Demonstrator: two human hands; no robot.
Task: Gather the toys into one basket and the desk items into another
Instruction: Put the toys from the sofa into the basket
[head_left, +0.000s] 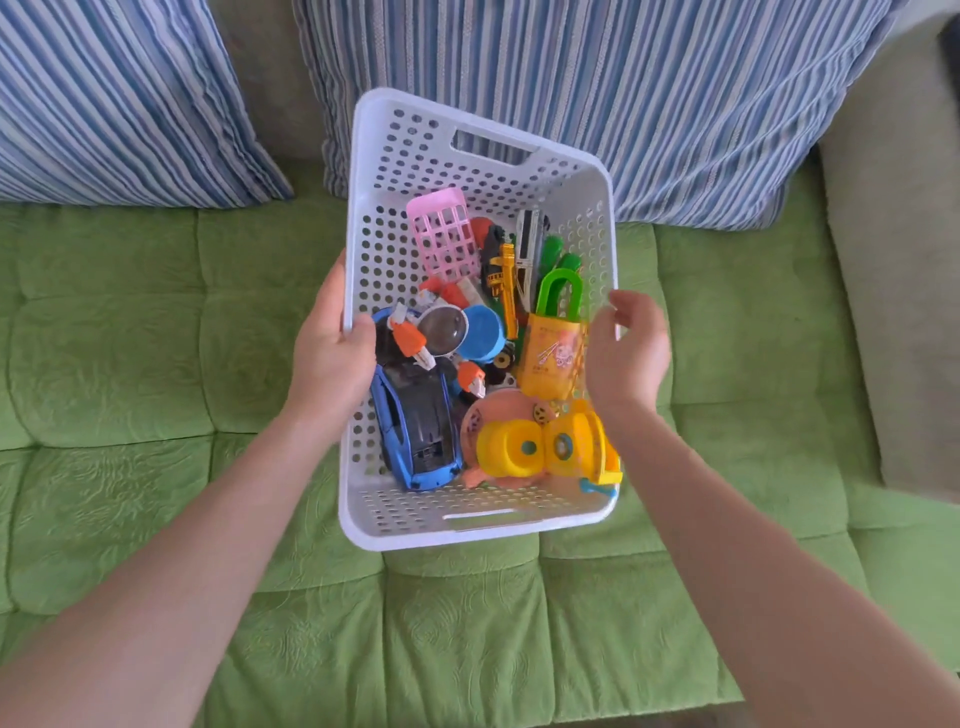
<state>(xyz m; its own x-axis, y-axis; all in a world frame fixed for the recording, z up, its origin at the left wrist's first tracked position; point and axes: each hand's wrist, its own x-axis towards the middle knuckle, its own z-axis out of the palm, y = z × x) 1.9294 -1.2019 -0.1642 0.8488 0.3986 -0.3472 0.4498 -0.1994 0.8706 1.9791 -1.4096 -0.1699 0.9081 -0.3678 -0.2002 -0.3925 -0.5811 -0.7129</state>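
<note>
A white perforated basket sits on a green sofa seat, full of toys. Inside lie a blue toy car, a yellow toy with two round wheels, a small orange bag with a green handle, a pink grid piece and a blue lid. My left hand grips the basket's left rim, thumb inside and fingers outside. My right hand hovers at the right rim with loosely curled fingers, holding nothing.
Two blue striped cushions lean against the sofa back behind the basket. A grey armrest rises at the right. The green quilted seat stretches to both sides of the basket.
</note>
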